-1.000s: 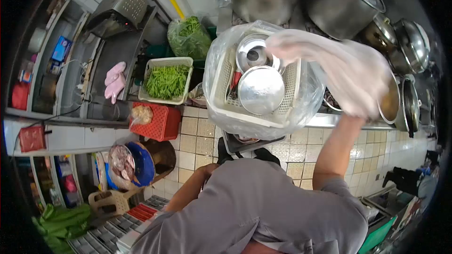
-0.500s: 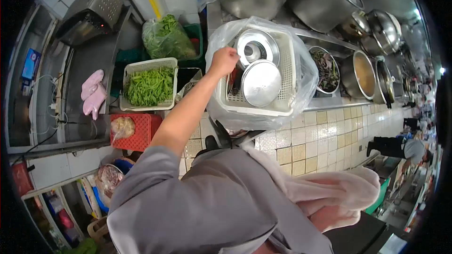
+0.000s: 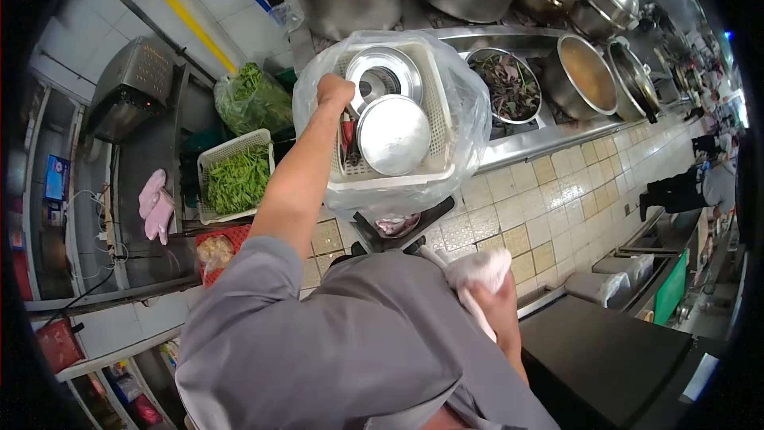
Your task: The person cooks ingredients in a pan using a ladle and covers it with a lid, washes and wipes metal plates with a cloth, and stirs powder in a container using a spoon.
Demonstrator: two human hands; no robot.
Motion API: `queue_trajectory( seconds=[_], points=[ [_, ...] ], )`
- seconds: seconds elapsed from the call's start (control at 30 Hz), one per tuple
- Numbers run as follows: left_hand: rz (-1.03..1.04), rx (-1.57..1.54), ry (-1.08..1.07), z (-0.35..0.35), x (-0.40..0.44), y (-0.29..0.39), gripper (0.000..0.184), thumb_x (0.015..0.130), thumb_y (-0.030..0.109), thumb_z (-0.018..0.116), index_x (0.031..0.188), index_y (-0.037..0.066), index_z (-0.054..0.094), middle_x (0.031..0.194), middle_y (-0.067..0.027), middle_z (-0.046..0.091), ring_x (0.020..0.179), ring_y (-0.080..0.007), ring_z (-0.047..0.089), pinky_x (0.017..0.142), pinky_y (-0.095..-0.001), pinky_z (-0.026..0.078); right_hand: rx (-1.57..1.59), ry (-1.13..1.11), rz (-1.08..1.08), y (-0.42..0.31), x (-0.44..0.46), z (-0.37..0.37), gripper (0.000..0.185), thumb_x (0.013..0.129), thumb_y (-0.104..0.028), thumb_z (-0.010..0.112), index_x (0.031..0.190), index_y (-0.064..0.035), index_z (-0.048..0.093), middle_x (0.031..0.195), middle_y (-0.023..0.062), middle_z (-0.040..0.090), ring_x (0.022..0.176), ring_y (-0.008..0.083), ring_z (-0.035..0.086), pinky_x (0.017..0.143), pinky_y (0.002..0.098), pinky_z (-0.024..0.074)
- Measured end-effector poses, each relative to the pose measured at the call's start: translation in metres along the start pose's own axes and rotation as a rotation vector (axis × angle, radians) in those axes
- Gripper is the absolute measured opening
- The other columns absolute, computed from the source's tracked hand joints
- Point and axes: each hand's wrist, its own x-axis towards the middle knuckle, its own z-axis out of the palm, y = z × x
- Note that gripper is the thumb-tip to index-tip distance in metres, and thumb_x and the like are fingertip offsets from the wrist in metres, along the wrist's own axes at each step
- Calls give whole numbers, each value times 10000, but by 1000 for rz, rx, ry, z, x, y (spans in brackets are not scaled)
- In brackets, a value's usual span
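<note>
My left hand (image 3: 336,91) is closed at the left side of a white plastic basket (image 3: 440,95), next to a metal ring-shaped piece (image 3: 404,66). Whatever its fingers pinch is hidden. Just below the hand, a red-handled utensil (image 3: 348,129) stands in the basket. A flat round metal lid (image 3: 394,135) lies in front of the ring. Clear plastic sheeting (image 3: 469,103) surrounds the basket. Low at my right side, my right hand (image 3: 497,302) is wrapped round a white towel (image 3: 477,267).
Left of the basket are a crate of green vegetables (image 3: 239,179) and a bag of greens (image 3: 251,103). A pot of dark leaves (image 3: 505,84) and a pot of brown liquid (image 3: 587,76) stand right. A dark counter (image 3: 605,350) is at my right; a person (image 3: 692,187) stands farther off.
The view has shifted, so the basket appears farther left. My right hand has come into sight gripping the towel, which hung loosely before. My left hand stays at the basket's left side.
</note>
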Motion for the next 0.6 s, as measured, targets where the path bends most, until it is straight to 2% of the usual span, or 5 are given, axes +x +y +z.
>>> queue_trajectory(
  seconds=[0.17,0.27,0.47,0.57,0.6],
  points=[
    [244,220,234,9,-41,9,308,816,129,696,1069,-47,694,1093,-271,713,1065,-423,688,922,-466,555,-299,-407,-246,29,70,-9,181,932,-140,698,1009,23,697,847,56,700,781,203,669,733,348,536],
    [283,183,257,11,-53,15,290,824,120,665,1067,-38,682,1088,-259,715,1056,-416,689,909,-476,553,-283,-534,-170,18,85,0,185,922,-152,703,925,33,699,932,95,683,864,213,665,800,340,528],
    [258,76,210,23,-36,2,281,820,102,623,1086,58,702,1102,-207,721,1077,-405,669,927,-480,525,-322,-525,-134,-15,102,39,414,895,-124,731,1242,17,554,1196,147,582,1089,200,601,922,361,489],
    [329,4,155,17,-24,-5,298,812,93,618,1096,76,705,1099,-207,720,1071,-398,671,910,-486,526,-350,-412,-60,-40,118,72,457,879,-59,727,1294,1,546,874,161,682,990,253,695,883,402,526],
    [362,-46,153,12,-26,-2,275,799,99,630,1063,83,705,1066,-198,726,1047,-397,676,890,-483,528,-556,-400,-392,-31,145,84,331,906,-148,713,1208,-31,646,712,152,669,937,293,717,853,443,545]
  ],
)
